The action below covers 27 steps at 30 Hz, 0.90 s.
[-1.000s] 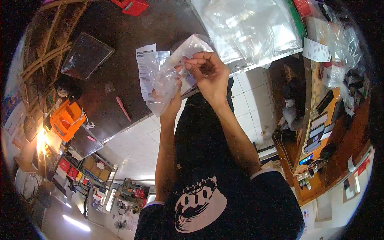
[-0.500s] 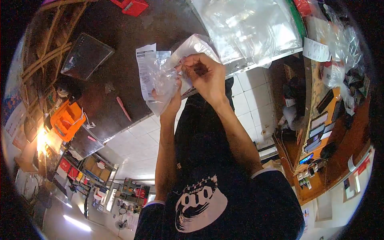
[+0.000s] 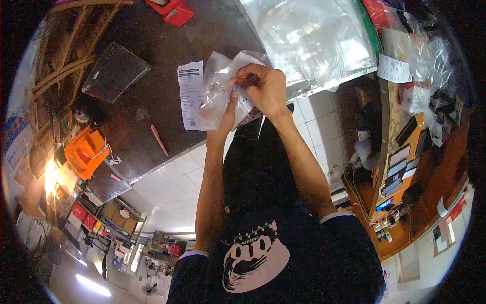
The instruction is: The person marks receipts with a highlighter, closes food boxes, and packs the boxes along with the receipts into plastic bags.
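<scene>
Both of my hands are at a clear plastic bag over the front edge of the dark table. My left hand grips the bag from below, its fingers partly behind the plastic. My right hand is closed on the bag's upper part, thumb and fingertips pinched together. What lies inside the bag is hard to make out. A printed paper slip lies flat on the table just left of the bag.
A stack of clear plastic sheets lies at the upper right. On the dark table are a black flat case, a pink tool and a red holder. An orange basket stands left; phones lie right.
The bag has shifted and spread upward, its hanging lower corner no longer showing, and more of the paper slip is uncovered. Both hands remain on the bag. The view has tilted slightly.
</scene>
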Tool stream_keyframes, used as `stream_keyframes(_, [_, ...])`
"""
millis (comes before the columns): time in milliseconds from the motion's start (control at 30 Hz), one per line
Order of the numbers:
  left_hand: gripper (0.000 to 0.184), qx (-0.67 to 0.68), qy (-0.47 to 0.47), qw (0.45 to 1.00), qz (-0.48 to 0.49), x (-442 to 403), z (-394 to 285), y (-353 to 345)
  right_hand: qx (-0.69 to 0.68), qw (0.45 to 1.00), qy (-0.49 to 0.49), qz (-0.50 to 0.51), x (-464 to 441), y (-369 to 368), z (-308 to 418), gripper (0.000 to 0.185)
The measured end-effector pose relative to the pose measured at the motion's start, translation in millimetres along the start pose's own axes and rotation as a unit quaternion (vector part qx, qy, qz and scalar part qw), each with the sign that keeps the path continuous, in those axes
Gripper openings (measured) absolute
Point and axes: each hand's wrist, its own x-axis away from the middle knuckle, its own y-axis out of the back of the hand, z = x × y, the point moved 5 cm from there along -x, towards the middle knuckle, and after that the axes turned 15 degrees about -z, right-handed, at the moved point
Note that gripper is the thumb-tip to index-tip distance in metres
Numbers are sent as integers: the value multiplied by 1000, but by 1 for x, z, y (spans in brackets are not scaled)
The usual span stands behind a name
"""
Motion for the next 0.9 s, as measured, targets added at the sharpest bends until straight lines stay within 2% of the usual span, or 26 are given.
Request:
stream_keyframes(67, [33, -5, 5, 999, 36, -2, 14, -1, 9, 1000, -5, -12, 2, -2, -2, 18])
stream_keyframes(100, [33, -5, 6, 999, 35, 0, 20, 2, 22, 999, 26, -37, 4, -2, -1, 19])
stream_keyframes(167, [37, -121, -17, 991, 50, 0, 17, 5, 35, 996, 60, -61, 2, -1, 2, 20])
stream_keyframes(200, [36, -116, -57, 991, 32, 2, 16, 4, 44, 993, 74, -76, -3, -1, 2, 22])
stream_keyframes(233, [36, -116, -58, 991, 32, 3, 18, 5, 55, 990, 87, -92, -5, 0, 4, 23])
stream_keyframes(300, [31, -151, -163, 974, 36, 6, 12, 3, 87, 988, 89, -95, -4, 1, 7, 25])
stream_keyframes(367, [28, -169, -192, 966, 25, 6, 4, 2, 116, 983, 102, -95, -7, 4, 14, 26])
stream_keyframes(433, [27, -63, -152, 986, -6, 6, 19, 5, 177, 965, 189, -51, -5, 6, 27, 26])
stream_keyframes(500, [26, -105, -158, 982, -25, 5, 6, 10, 203, 950, 238, -1, -6, 10, 35, 26])
stream_keyframes(567, [26, -69, -68, 995, -21, 6, 10, 10, 191, 919, 324, 119, -2, 8, 48, 26])
stream_keyframes(600, [26, -64, -70, 995, -30, 5, 8, 11, 211, 899, 358, 136, 0, 4, 44, 25])
stream_keyframes(633, [26, -30, -70, 996, -43, 4, 8, 10, 213, 895, 368, 136, -1, 3, 46, 25])
stream_keyframes(700, [28, 41, -71, 994, -65, 1, 9, 6, 259, 858, 391, 210, 1, -4, 44, 30])
stream_keyframes(767, [27, 30, -145, 982, -114, 5, 36, -4, 258, 858, 392, 208, -9, -10, 14, 31])
stream_keyframes(833, [26, 7, -206, 974, -92, 10, 57, -11, 249, 902, 299, 187, -25, -16, -3, 35])
stream_keyframes(867, [22, -96, -328, 933, -112, 7, 38, -6, 242, 892, 355, 140, -26, -18, -1, 33])
stream_keyframes(900, [23, -82, -137, 986, -38, 4, 43, -9, 241, 888, 367, 137, -27, -19, -4, 33])
